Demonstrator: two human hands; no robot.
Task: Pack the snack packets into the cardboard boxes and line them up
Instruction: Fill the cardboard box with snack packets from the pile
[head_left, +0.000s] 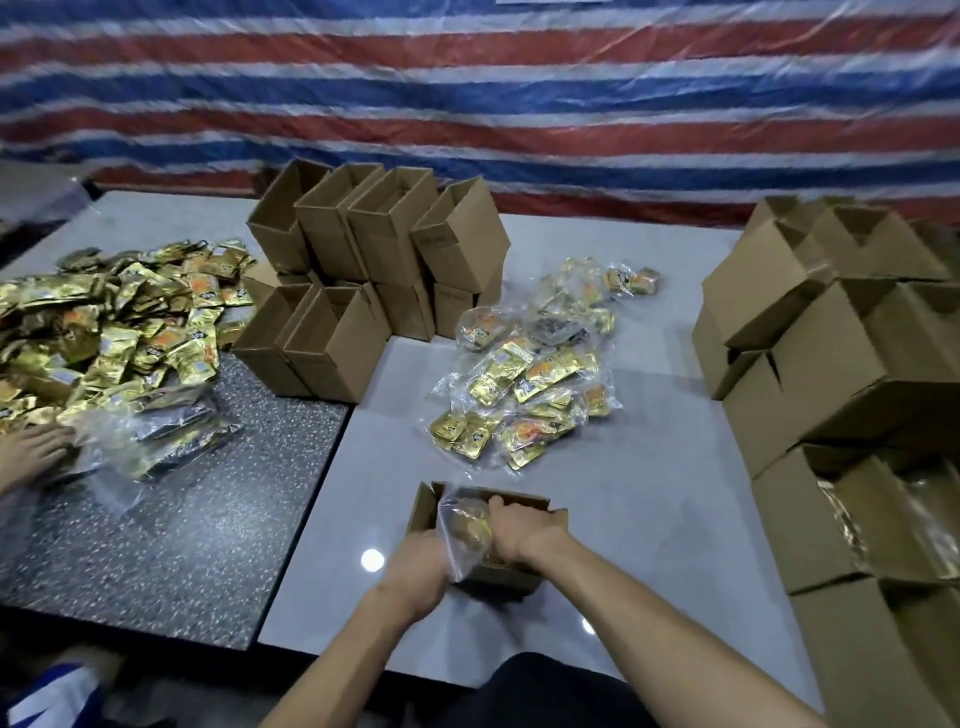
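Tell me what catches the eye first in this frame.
The left hand and right hand grip a clear bag of packets at the mouth of a small cardboard box near the bottom centre. A heap of gold packets sprawls at far left; stacked boxes tower on the right.

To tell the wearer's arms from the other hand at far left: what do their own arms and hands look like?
The left hand and right hand wear no gloves; no watch, ring or band shows. The left forearm and right forearm are bare to the frame's edge, no sleeves in view.
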